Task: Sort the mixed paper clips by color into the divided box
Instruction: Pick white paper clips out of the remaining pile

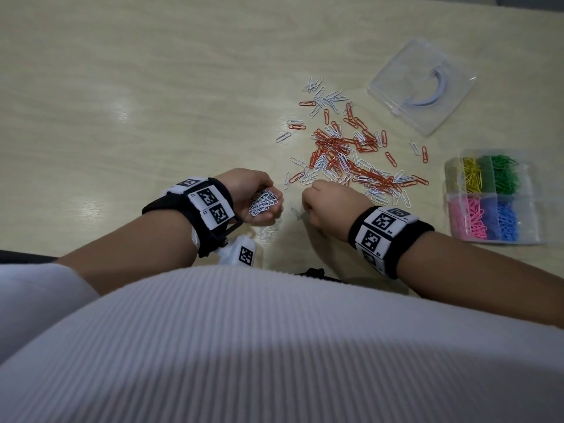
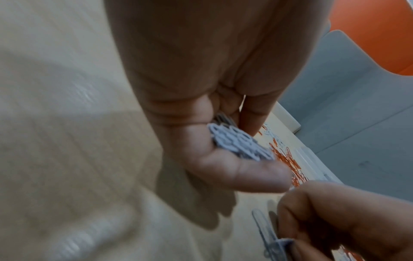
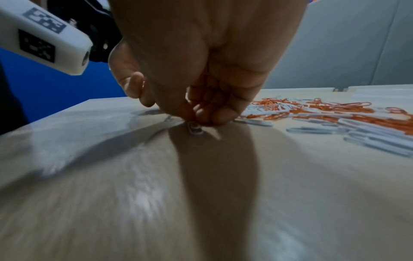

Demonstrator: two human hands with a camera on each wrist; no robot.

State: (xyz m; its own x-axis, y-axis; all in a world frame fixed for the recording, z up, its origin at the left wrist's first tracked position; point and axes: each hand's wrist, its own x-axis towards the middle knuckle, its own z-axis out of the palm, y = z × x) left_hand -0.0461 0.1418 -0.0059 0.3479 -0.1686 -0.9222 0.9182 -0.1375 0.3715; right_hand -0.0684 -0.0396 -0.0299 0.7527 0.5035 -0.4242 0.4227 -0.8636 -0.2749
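A loose heap of orange and white paper clips (image 1: 351, 151) lies on the pale wooden table (image 1: 152, 87). My left hand (image 1: 259, 199) is cupped palm up and holds a bunch of white clips (image 1: 263, 203), which the left wrist view shows as white clips (image 2: 239, 144) resting on the curled fingers. My right hand (image 1: 317, 206) is just right of it, fingers curled down, and pinches a single white clip (image 3: 195, 129) against the table; the same clip (image 2: 266, 229) is blurred in the left wrist view. The divided box (image 1: 451, 196) stands at the right with yellow, green, pink and blue clips in separate compartments.
A clear plastic lid (image 1: 424, 87) lies behind the heap at the back right. The table edge runs close to my body, and a white tagged device (image 1: 244, 254) hangs below my left wrist.
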